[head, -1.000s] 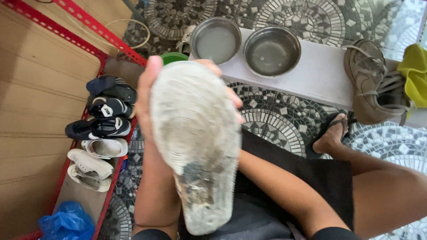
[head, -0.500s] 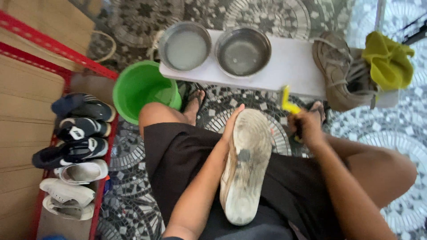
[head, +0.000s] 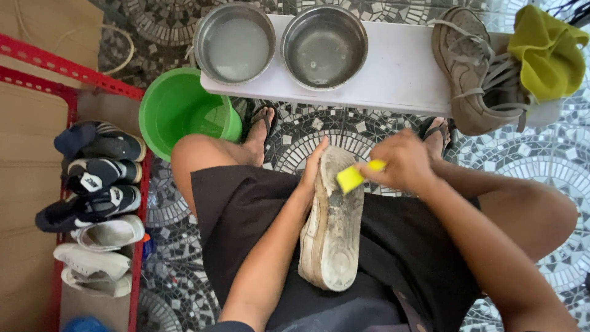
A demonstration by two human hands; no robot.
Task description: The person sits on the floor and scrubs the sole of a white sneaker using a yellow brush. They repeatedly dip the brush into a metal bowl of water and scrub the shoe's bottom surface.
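Note:
A dirty white shoe (head: 334, 227) lies sole up across my lap. My left hand (head: 313, 169) grips it along its left side near the toe. My right hand (head: 402, 163) is closed on a yellow brush (head: 351, 177), whose head rests on the sole close to the toe end. I sit with both knees apart, in black shorts, my sandalled feet on the mosaic floor.
A white bench (head: 399, 71) ahead carries two steel bowls (head: 235, 42) (head: 324, 46), a worn tan shoe (head: 470, 67) and a yellow cloth (head: 547, 52). A green bucket (head: 178, 110) stands at its left end. A red rack (head: 74, 80) on the left holds several shoes (head: 92, 184).
The shoe came down from in front of my face onto my lap. My right hand brought the yellow brush onto the sole. The view tilted down and right.

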